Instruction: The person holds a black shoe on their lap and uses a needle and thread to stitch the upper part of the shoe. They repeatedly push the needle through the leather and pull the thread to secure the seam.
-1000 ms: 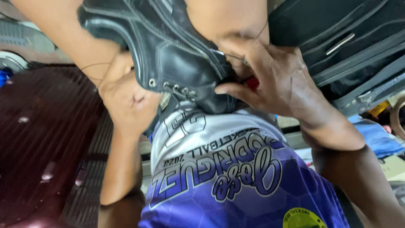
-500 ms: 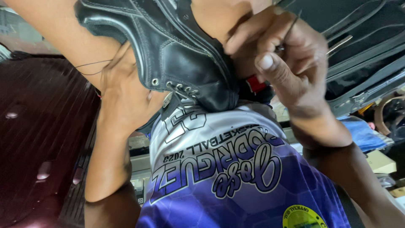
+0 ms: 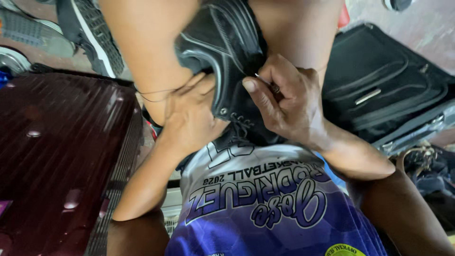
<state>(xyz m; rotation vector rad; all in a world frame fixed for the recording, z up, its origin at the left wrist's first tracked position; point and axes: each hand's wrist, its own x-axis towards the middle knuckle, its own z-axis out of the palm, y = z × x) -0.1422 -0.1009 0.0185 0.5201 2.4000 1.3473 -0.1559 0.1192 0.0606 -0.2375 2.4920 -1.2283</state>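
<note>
Looking down from the head view, a black leather shoe [image 3: 222,61] is held between the knees above the lap, cupped from beneath by the left hand [image 3: 189,118]. A thin needle [image 3: 263,78] is pinched shut in the right hand [image 3: 284,102] at the shoe's edge. A fingertip could be pricked if the needle slips on the stiff leather, or the thread [image 3: 154,92] could be snagged.
</note>
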